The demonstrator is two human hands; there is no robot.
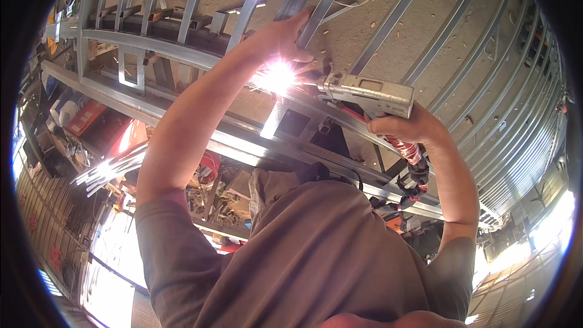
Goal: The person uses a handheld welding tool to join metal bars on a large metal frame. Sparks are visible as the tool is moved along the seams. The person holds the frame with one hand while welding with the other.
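Note:
My right hand (pixel 401 127) is closed round the grip of a grey, boxy welding gun (pixel 370 92), whose nozzle points left. A glaring arc burns at the nozzle's tip, right by the frame, and hides the joint. Beyond the arc, my left hand (pixel 282 36) reaches over the frame and grips a grey metal bar (pixel 325 6); glare and the hand itself hide part of this hold. The bar belongs to a row of parallel bars that meet a long metal rail (pixel 182 47).
More parallel metal bars (pixel 449 21) curve away to the right above the dusty floor (pixel 388 30). A red cable (pixel 405 149) hangs from the gun past my right forearm. At the left lie a red box (pixel 88 116) and a bundle of shiny rods (pixel 112 167).

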